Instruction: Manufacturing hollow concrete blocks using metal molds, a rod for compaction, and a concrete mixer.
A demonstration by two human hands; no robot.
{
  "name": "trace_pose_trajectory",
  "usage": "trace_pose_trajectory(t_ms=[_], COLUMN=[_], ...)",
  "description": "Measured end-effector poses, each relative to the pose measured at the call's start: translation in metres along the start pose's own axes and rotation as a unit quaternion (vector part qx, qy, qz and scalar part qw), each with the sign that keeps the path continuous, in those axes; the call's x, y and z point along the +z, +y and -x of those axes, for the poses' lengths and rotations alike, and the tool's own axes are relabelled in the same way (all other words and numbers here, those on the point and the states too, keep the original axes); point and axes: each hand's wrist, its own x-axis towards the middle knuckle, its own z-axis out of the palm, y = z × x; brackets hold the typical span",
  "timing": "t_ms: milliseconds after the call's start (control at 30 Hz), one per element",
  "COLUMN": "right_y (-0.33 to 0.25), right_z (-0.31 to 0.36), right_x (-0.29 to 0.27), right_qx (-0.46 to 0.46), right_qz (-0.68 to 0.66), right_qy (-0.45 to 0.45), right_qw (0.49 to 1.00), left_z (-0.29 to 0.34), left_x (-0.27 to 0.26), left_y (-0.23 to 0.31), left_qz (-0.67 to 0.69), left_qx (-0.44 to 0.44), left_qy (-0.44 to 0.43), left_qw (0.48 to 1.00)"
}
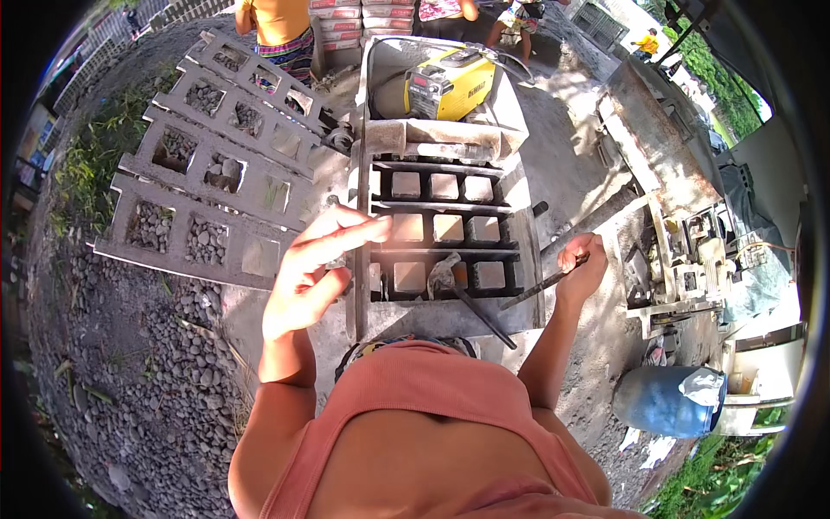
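Note:
My left hand is raised over the left edge of a concrete-stained metal block mould. Its fingers stretch rightward, thumb apart, and nothing shows between them. My right hand is closed round the upper end of a thin dark metal rod. The rod slants down to the mould's near right side. Inside the mould stand rows of square cores between dark crosswise plates. A hammer lies across the near row, its pale crusted head among the cores and its dark handle toward me.
A yellow welding machine sits in a metal tub beyond the mould. Hollow concrete blocks stand in rows at left, above loose gravel. At right are a rusty metal trough and a blue barrel. People stand near stacked bags.

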Motion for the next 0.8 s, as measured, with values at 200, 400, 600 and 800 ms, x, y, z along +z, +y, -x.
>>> trace_pose_trajectory(t_ms=[200, 400, 600, 800], right_y=[0.006, 0.000, 0.002, 0.004], right_z=[0.003, 0.008, 0.014, 0.016], right_x=[0.003, 0.004, 0.004, -0.006], right_qx=[-0.008, -0.010, -0.036, -0.050], right_qz=[-0.003, -0.041, -0.041, -0.051], right_qy=[-0.023, -0.019, -0.048, -0.061], right_qw=[1.000, 0.999, 0.997, 0.996], left_z=[-0.004, -0.012, -0.007, -0.004], left_x=[0.017, 0.009, -0.003, 0.013], left_y=[0.063, 0.109, 0.104, 0.112], left_qz=[0.256, 0.357, 0.426, 0.449], left_qx=[0.147, 0.160, 0.199, 0.143], left_qy=[0.093, -0.007, -0.136, -0.154], left_qw=[0.951, 0.920, 0.872, 0.868])
